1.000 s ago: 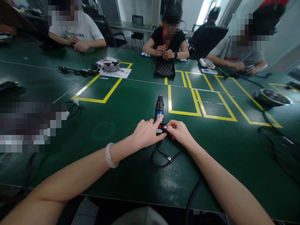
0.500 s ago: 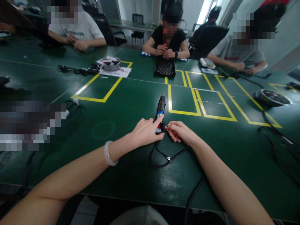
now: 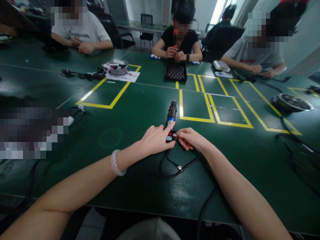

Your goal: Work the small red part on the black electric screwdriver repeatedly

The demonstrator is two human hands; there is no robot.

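Observation:
An electric screwdriver [image 3: 172, 110] lies on the green table, its thin bit pointing away from me. Its casing looks opened, showing a blue and silver motor and red and black parts near the rear. My left hand [image 3: 158, 138] grips the rear half, index finger across the top and thumb along the near end. At the tool's right side, my right hand [image 3: 187, 138] pinches a small red part [image 3: 174, 135], partly hidden by the fingertips. A black cable [image 3: 165, 175] loops from the rear towards me, with a ring terminal [image 3: 179, 168] on a short branch.
Yellow tape rectangles [image 3: 197, 119] mark the green tabletop [image 3: 140, 116]. Across it, a person works over a black tray [image 3: 175, 71]; others sit on both sides. A round bowl [image 3: 118, 67] stands on paper at back left, a round metal dish [image 3: 293, 102] and cables [image 3: 291, 150] at right.
My right hand has shifted slightly left, bringing the small red part closer against the screwdriver's side. My left hand keeps its grip.

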